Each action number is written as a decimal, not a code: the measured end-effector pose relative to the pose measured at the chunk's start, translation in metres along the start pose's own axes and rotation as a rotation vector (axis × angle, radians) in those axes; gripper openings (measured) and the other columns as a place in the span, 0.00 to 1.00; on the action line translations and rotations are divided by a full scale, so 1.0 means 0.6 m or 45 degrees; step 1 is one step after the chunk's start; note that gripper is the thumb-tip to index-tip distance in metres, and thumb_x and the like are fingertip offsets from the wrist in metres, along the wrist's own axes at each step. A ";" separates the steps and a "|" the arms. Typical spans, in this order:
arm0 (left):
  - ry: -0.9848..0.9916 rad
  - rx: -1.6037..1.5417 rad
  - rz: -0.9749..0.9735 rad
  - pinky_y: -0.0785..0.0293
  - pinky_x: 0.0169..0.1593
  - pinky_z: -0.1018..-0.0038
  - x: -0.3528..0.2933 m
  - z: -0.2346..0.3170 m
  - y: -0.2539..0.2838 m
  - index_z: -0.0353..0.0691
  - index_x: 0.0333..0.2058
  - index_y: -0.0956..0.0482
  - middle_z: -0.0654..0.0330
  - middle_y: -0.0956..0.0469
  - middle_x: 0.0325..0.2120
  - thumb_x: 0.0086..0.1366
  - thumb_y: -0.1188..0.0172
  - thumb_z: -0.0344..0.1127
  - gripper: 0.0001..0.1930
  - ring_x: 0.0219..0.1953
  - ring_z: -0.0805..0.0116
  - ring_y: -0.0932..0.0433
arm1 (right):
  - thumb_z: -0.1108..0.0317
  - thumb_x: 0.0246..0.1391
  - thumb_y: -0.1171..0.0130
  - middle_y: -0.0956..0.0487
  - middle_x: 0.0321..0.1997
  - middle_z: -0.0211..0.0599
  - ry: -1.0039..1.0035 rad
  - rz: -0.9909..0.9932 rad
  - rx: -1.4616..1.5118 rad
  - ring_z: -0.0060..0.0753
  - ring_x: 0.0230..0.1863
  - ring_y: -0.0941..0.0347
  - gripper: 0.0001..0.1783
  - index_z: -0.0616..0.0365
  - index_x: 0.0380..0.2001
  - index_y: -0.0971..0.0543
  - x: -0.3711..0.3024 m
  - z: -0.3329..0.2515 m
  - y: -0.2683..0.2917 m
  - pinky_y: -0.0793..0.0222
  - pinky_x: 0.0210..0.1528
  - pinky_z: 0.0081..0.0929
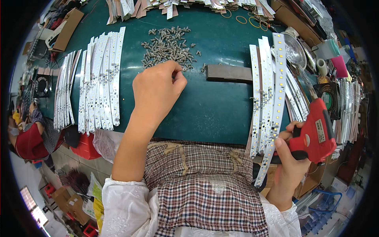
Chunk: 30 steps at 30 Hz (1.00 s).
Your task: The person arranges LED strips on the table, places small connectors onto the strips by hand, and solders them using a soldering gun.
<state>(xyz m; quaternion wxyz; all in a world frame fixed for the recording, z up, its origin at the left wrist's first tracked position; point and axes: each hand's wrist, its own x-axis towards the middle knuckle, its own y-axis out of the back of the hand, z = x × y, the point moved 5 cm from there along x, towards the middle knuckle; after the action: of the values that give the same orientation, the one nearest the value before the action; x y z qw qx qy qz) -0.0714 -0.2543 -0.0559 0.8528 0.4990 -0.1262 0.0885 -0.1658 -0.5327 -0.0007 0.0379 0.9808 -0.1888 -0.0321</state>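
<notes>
My left hand (pixel 157 89) is closed, fingers curled at the near edge of a pile of small silvery metal parts (pixel 166 45); whatever the fingertips hold is hidden. On the right, my right hand (pixel 290 158) grips a long white LED strip (pixel 279 79), thumb pressed on its lower part. The strip stands nearly lengthwise, above other strips. A red gun-shaped tool (pixel 318 132) with black parts and a thin metal nozzle is in the same hand, its grip partly covered by my fingers. Several LED strips (pixel 262 98) lie just left of the held one.
A dark rectangular bar (pixel 229 73) lies on the green tabletop (pixel 197 106), its right end against the strips. Rows of LED strips (pixel 100 79) lie at left, and more strips (pixel 169 8) are heaped at the far edge. A small fan (pixel 42 85) stands at far left.
</notes>
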 end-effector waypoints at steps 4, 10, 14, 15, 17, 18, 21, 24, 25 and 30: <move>-0.031 0.160 0.128 0.28 0.24 0.71 0.002 0.007 0.010 0.42 0.23 0.23 0.62 0.22 0.19 0.49 0.38 0.32 0.03 0.20 0.64 0.22 | 0.89 0.42 0.40 0.30 0.43 0.38 -0.045 -0.057 -0.006 0.22 0.32 0.26 0.28 0.65 0.48 0.34 0.004 0.003 -0.009 0.30 0.33 0.17; 0.020 0.152 0.134 0.28 0.25 0.76 0.000 -0.003 0.012 0.41 0.24 0.22 0.63 0.23 0.17 0.51 0.35 0.31 0.04 0.19 0.72 0.22 | 0.87 0.43 0.39 0.28 0.39 0.37 -0.014 -0.066 -0.035 0.21 0.32 0.26 0.26 0.66 0.48 0.33 0.009 0.004 -0.022 0.29 0.34 0.19; 0.004 0.179 0.136 0.28 0.26 0.76 -0.002 -0.006 0.014 0.39 0.27 0.21 0.60 0.22 0.18 0.53 0.35 0.31 0.05 0.20 0.71 0.21 | 0.85 0.44 0.38 0.26 0.36 0.36 -0.018 -0.059 -0.047 0.19 0.30 0.27 0.25 0.66 0.47 0.33 0.010 0.003 -0.030 0.30 0.33 0.17; 0.030 0.125 0.194 0.28 0.26 0.75 -0.003 -0.008 0.017 0.40 0.26 0.21 0.61 0.22 0.19 0.53 0.36 0.31 0.03 0.20 0.69 0.21 | 0.85 0.44 0.38 0.26 0.36 0.36 -0.018 -0.059 -0.047 0.19 0.30 0.27 0.25 0.66 0.47 0.33 0.011 0.004 -0.030 0.30 0.33 0.17; 0.054 0.069 0.250 0.28 0.25 0.73 -0.002 -0.009 0.021 0.42 0.26 0.21 0.61 0.22 0.20 0.53 0.37 0.31 0.02 0.21 0.66 0.21 | 0.84 0.45 0.38 0.24 0.30 0.35 -0.038 -0.090 -0.072 0.18 0.27 0.28 0.24 0.66 0.46 0.33 0.012 0.007 -0.032 0.32 0.30 0.16; 0.106 0.010 0.242 0.28 0.26 0.75 -0.001 -0.010 0.023 0.41 0.28 0.20 0.60 0.21 0.22 0.53 0.37 0.31 0.03 0.22 0.67 0.20 | 0.84 0.45 0.38 0.24 0.30 0.35 -0.039 -0.088 -0.073 0.18 0.27 0.28 0.24 0.66 0.46 0.33 0.013 0.006 -0.033 0.32 0.30 0.16; 0.224 -0.204 0.176 0.27 0.28 0.79 -0.002 -0.014 0.022 0.39 0.30 0.19 0.59 0.19 0.26 0.54 0.37 0.29 0.04 0.24 0.71 0.19 | 0.83 0.46 0.38 0.23 0.26 0.33 -0.054 -0.086 -0.075 0.17 0.25 0.28 0.22 0.65 0.45 0.33 0.014 0.004 -0.037 0.34 0.29 0.14; 0.373 -0.706 0.001 0.26 0.31 0.81 -0.007 -0.009 0.005 0.35 0.33 0.19 0.59 0.18 0.28 0.56 0.38 0.28 0.06 0.27 0.74 0.18 | 0.83 0.46 0.38 0.23 0.26 0.34 -0.051 -0.103 -0.081 0.17 0.25 0.29 0.21 0.65 0.44 0.33 0.016 0.007 -0.038 0.33 0.29 0.15; 0.455 -1.049 -0.117 0.25 0.33 0.81 -0.011 -0.003 -0.008 0.33 0.35 0.19 0.59 0.18 0.28 0.57 0.38 0.27 0.06 0.28 0.75 0.18 | 0.83 0.46 0.38 0.23 0.26 0.34 -0.055 -0.112 -0.077 0.17 0.25 0.28 0.21 0.65 0.44 0.33 0.017 0.010 -0.037 0.33 0.28 0.15; 0.519 -1.354 -0.318 0.26 0.33 0.84 -0.023 0.020 -0.027 0.31 0.38 0.20 0.58 0.19 0.29 0.59 0.36 0.29 0.10 0.30 0.73 0.19 | 0.83 0.46 0.38 0.22 0.26 0.33 -0.082 -0.096 -0.062 0.17 0.25 0.28 0.22 0.64 0.44 0.33 0.016 0.010 -0.044 0.33 0.28 0.15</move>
<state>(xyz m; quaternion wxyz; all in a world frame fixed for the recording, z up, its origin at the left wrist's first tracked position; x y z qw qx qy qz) -0.0817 -0.2729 -0.0678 0.9972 -0.0137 0.0733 0.0059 -0.1476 -0.5125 -0.0093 0.0546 0.9844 -0.1522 -0.0697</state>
